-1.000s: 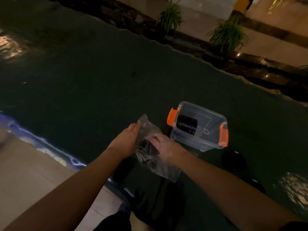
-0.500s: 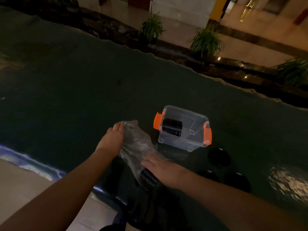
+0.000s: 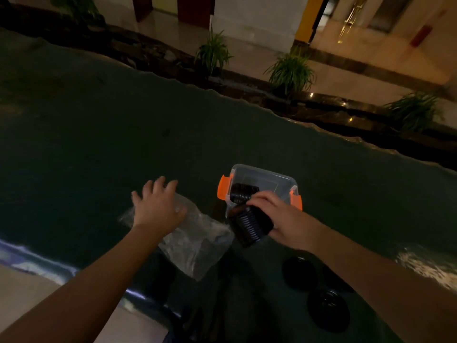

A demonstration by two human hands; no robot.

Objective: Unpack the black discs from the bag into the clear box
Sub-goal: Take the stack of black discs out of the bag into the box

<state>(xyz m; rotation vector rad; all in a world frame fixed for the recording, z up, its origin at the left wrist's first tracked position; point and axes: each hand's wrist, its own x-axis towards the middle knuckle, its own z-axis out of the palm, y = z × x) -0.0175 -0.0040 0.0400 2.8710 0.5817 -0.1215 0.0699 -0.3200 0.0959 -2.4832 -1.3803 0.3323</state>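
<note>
Our right hand [image 3: 282, 216] has its grip wrapped around a stack of black discs [image 3: 251, 225], whose long axis points up and away toward the clear box [image 3: 269, 180] just beyond it. Our left hand [image 3: 158, 206] is spread wide over the bag [image 3: 195, 241] on the tabletop [image 3: 123, 144]. We judge the right hand nearer, needing only a short forward carry over the rim.

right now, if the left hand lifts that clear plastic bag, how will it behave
Probably floppy: the clear plastic bag lies crumpled and flat on the table. Likely very light, since it looks emptied, with the stack of discs in the right hand. It may slide under the left hand.
</note>
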